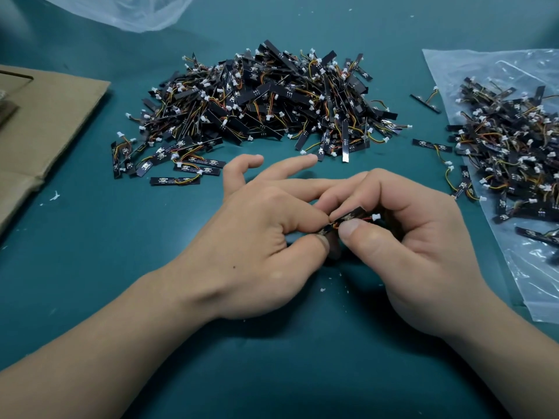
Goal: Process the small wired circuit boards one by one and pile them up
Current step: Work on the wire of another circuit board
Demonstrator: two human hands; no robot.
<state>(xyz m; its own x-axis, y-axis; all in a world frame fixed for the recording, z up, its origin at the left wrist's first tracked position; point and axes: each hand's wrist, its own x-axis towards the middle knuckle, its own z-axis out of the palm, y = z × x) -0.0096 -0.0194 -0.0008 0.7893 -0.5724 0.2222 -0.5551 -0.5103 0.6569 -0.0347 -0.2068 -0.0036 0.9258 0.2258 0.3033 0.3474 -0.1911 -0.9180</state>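
Note:
Both hands meet over the middle of the teal table [90,267]. Between them is one small black circuit board [348,217] with coloured wires and a white connector at its right end. My left hand [260,237] pinches its left end between thumb and forefinger, its other fingers stretched out. My right hand [402,237] pinches the board's middle with thumb and curled fingers. A large heap of the same wired boards [266,98] lies behind the hands. A second heap [508,152] lies on a clear plastic bag [544,285] at the right.
Flat brown cardboard [45,122] covers the table's left side. A crumpled clear plastic bag [127,10] lies at the far back left. Loose boards are scattered at the near left of the big heap [175,173] and between the two heaps [432,146].

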